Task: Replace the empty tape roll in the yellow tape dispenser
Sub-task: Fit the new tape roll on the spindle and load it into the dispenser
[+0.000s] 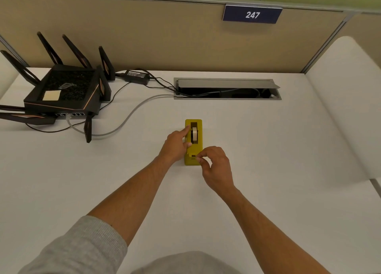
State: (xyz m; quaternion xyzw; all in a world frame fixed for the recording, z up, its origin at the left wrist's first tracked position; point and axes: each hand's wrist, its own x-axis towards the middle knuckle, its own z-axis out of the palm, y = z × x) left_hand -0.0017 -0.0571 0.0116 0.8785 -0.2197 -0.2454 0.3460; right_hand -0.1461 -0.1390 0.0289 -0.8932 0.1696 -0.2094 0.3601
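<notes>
The yellow tape dispenser (193,148) stands on the white desk (268,150), its long axis running away from me. A whitish tape roll (194,135) sits upright in its slot. My left hand (175,145) rests against the dispenser's left side, the index finger stretched along its top edge and the thumb touching it near the roll. My right hand (214,166) is at the near end, thumb and index finger pinched together at the cutter. A thin clear strip of tape there is too faint to confirm.
A black router (61,92) with several antennas sits at the far left, with its power brick (137,76) and cables (132,113) trailing to an open cable tray (226,88) in the desk. A beige partition carries a "247" sign (252,15).
</notes>
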